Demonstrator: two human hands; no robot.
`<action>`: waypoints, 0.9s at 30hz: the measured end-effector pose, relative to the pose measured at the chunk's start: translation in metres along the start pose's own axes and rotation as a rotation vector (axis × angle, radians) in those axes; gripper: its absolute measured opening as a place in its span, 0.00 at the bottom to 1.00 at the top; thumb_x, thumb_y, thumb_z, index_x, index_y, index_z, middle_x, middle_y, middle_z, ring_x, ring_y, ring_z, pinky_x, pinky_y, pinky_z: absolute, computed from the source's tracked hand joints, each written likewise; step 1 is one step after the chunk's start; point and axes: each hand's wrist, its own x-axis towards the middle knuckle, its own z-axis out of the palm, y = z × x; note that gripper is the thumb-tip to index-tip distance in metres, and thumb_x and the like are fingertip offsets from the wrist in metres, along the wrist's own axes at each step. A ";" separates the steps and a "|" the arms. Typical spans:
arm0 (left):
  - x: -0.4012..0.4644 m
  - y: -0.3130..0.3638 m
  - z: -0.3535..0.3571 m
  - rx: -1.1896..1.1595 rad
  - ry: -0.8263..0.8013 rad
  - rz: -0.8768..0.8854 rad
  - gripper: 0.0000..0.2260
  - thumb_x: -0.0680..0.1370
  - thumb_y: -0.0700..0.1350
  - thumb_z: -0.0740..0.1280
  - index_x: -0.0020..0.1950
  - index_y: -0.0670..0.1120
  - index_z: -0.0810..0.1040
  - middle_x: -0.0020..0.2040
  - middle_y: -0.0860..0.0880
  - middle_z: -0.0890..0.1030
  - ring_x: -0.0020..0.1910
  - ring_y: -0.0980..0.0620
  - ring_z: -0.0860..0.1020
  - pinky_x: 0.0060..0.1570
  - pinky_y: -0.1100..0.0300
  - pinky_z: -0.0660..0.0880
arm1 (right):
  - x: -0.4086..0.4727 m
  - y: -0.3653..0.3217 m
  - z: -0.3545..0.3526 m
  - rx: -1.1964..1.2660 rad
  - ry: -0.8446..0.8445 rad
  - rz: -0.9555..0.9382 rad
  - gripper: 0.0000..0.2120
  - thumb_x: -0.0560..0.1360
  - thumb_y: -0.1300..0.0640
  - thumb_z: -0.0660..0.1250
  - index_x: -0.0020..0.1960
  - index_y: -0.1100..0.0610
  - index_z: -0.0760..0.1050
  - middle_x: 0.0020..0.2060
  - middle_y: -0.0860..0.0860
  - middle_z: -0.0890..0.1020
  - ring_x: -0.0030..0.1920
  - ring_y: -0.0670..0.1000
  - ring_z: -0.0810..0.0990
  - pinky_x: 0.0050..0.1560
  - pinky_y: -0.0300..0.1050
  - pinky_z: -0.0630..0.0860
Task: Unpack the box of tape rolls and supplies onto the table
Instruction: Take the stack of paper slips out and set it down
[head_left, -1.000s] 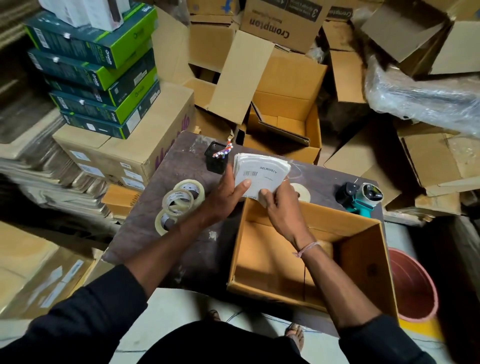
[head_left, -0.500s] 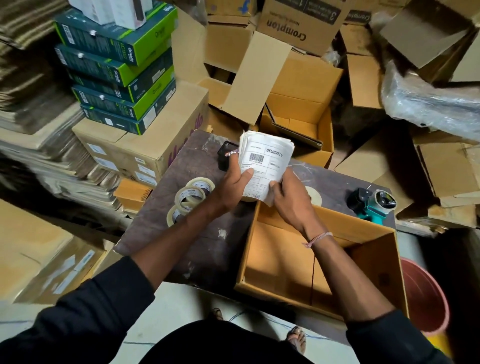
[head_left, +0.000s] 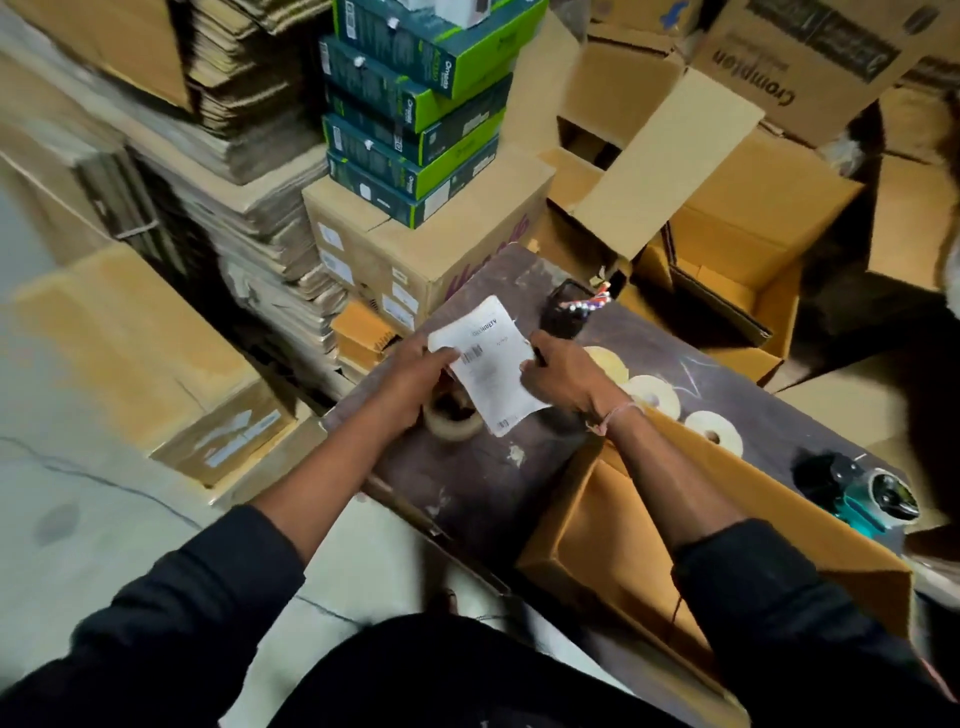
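A white stack of shipping labels (head_left: 488, 364) with a barcode is held between my left hand (head_left: 415, 371) and my right hand (head_left: 558, 376), low over the dark table (head_left: 483, 488). Under the labels, a tape roll (head_left: 452, 423) lies on the table by my left hand. Three more tape rolls (head_left: 652, 397) lie in a row behind my right wrist. The open cardboard box (head_left: 613, 551) stands at the table's right, below my right forearm; the part of its inside that shows is bare.
A teal tape dispenser (head_left: 862, 493) sits at the table's right end. A small black holder (head_left: 566, 312) with striped pens stands at the far edge. Green boxes (head_left: 415, 104) are stacked on a carton to the left, with open cartons (head_left: 727, 249) behind the table.
Both hands have carried the label stack from above the box leftward and down over the tape rolls. The camera has swung to the left.
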 end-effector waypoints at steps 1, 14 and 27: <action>0.002 -0.005 -0.014 -0.005 -0.002 -0.040 0.10 0.80 0.37 0.68 0.60 0.41 0.81 0.54 0.41 0.86 0.54 0.39 0.84 0.46 0.51 0.82 | 0.004 -0.006 0.009 -0.018 -0.010 -0.011 0.09 0.77 0.57 0.62 0.54 0.61 0.75 0.54 0.60 0.82 0.55 0.62 0.80 0.46 0.46 0.70; -0.013 -0.056 -0.094 0.022 0.199 -0.205 0.11 0.80 0.31 0.67 0.62 0.37 0.76 0.53 0.41 0.81 0.46 0.48 0.82 0.28 0.58 0.83 | -0.004 -0.040 0.110 0.135 -0.057 0.020 0.13 0.71 0.66 0.67 0.55 0.64 0.80 0.49 0.61 0.84 0.50 0.61 0.81 0.43 0.43 0.68; -0.004 -0.130 -0.099 0.335 0.397 -0.363 0.12 0.79 0.38 0.67 0.61 0.43 0.73 0.45 0.42 0.84 0.33 0.44 0.82 0.37 0.45 0.83 | 0.013 -0.011 0.201 0.110 -0.265 0.441 0.16 0.78 0.55 0.66 0.64 0.57 0.81 0.65 0.55 0.80 0.66 0.57 0.78 0.65 0.45 0.73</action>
